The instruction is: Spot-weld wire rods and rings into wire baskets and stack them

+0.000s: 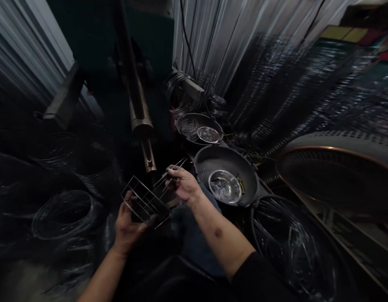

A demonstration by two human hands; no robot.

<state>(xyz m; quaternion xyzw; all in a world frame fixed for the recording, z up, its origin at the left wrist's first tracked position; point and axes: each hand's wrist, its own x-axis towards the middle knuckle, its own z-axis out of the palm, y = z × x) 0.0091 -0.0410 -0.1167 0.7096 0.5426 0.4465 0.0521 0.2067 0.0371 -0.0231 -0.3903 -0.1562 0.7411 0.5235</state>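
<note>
Over the person's denim-covered lap [190, 239], the left hand [131, 224] cups a rectangular wire frame [146, 202] from below, its fingers curled up around the bars, while the right hand [184, 184] pinches several straight metal rods [173, 173] just beside the frame's end. Beyond the right hand, a dark round pan [209, 161] carries a steel bowl [224, 186] of wire pieces, and coils of wire [64, 214] lie to the left; no writing is legible.

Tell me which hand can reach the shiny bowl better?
Right, I think: the right hand, pinching rods, sits closer to the bowl; the left hand is farther, holding the wire frame.
</note>
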